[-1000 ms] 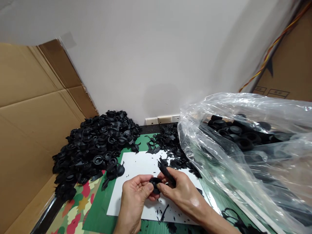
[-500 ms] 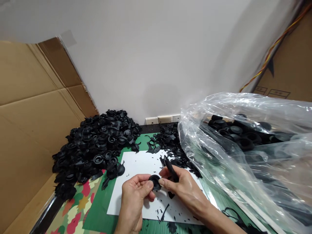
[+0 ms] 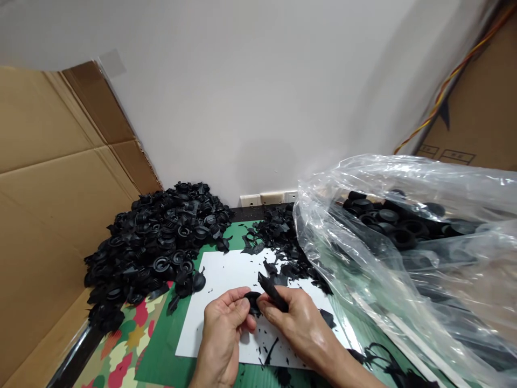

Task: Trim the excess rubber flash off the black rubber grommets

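Near the middle of the white sheet point(image 3: 210, 293), my left hand point(image 3: 224, 334) is closed with thumb and fingers on a black ring-shaped rubber part point(image 3: 253, 303). My right hand point(image 3: 297, 318) is closed around a dark, elongated object point(image 3: 274, 295), whose kind I cannot make out. Its thumb and fingertips meet the right edge of the rubber part. Small black rubber scraps point(image 3: 271, 350) are scattered on the sheet below the hands.
At the left lies a big heap of similar black rubber parts point(image 3: 161, 242), against a cardboard box point(image 3: 52, 178). Black trimmings point(image 3: 278, 226) are piled behind the sheet. A clear plastic bag point(image 3: 428, 280) with black round parts point(image 3: 388, 215) fills the right side. Wall sockets point(image 3: 272, 199) sit behind.
My right hand has turned and come down and left a little, and the dark object in it leans further left. The rubber part has tilted slightly in my left hand.
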`<state>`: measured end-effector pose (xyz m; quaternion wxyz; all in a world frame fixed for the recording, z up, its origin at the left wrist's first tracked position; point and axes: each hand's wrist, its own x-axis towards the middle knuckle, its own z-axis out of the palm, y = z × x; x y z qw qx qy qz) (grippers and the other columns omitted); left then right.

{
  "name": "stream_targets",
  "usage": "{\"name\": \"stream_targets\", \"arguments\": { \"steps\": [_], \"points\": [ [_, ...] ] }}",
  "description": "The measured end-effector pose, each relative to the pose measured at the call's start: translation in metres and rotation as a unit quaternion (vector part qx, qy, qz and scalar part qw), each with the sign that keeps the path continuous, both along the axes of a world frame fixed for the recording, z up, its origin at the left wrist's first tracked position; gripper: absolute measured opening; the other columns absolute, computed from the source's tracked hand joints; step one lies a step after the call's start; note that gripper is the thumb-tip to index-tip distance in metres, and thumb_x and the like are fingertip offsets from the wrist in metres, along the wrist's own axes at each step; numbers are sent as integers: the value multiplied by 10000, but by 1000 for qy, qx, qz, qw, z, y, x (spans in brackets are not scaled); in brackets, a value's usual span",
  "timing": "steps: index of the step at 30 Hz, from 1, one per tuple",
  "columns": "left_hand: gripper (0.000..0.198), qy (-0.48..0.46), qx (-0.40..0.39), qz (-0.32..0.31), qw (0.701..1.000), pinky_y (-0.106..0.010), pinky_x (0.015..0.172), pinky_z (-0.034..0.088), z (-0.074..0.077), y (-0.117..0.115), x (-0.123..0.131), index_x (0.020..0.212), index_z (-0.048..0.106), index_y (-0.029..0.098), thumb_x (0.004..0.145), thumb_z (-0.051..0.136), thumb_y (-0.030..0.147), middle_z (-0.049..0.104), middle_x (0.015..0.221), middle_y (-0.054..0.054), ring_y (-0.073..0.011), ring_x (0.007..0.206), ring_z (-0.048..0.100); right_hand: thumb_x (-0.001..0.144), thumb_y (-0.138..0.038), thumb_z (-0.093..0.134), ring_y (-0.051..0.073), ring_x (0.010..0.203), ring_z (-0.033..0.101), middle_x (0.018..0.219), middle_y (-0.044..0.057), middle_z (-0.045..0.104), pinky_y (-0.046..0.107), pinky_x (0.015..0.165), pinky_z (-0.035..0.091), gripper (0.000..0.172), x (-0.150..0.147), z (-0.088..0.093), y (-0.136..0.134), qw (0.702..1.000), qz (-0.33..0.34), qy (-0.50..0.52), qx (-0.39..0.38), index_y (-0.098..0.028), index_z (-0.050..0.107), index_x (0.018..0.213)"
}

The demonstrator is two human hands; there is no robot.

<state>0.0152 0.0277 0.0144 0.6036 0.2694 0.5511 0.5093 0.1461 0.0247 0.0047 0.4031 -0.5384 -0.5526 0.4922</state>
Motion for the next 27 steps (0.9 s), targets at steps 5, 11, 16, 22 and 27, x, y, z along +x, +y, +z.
{"name": "stream_targets", "arguments": {
  "steps": [5,11,16,22,27],
  "points": [
    [314,-20,-3,-2,1000,-177,428,349,-4,-3,1,710,732,99,436,837,210,577,448,38,-55,364,488,718,-243,483,137,568,423,552,-20,491,232,525,340,188,2,-1,0,1000,0,6,-12,-156,582,585],
    [277,21,29,-15,999,-177,461,393,-4,-6,-2,779,724,102,528,808,185,616,496,23,-70,405,538,715,-225,500,112,527,381,530,-38,479,217,499,317,175,3,-1,2,999,25,18,-19,-153,586,580],
    [268,62,64,7,996,-188,457,423,-8,-8,2,808,712,109,551,779,143,663,603,1,-72,409,555,717,-213,458,118,516,376,511,-39,441,226,494,295,183,2,0,1,1000,25,-12,-3,-184,503,542],
    [265,59,70,29,995,-205,474,449,-15,-9,9,757,712,104,499,767,83,667,532,-11,-126,476,590,555,-118,501,154,549,399,571,-8,477,269,540,242,126,-11,-6,-6,994,-49,-85,51,-218,426,557],
    [246,43,77,29,996,-193,468,445,-10,-7,4,746,701,108,520,793,145,676,560,-17,-112,469,589,592,-176,499,175,556,462,575,-2,519,278,550,315,74,-9,-9,-4,992,-91,-60,66,-228,446,590]
  ]
}}
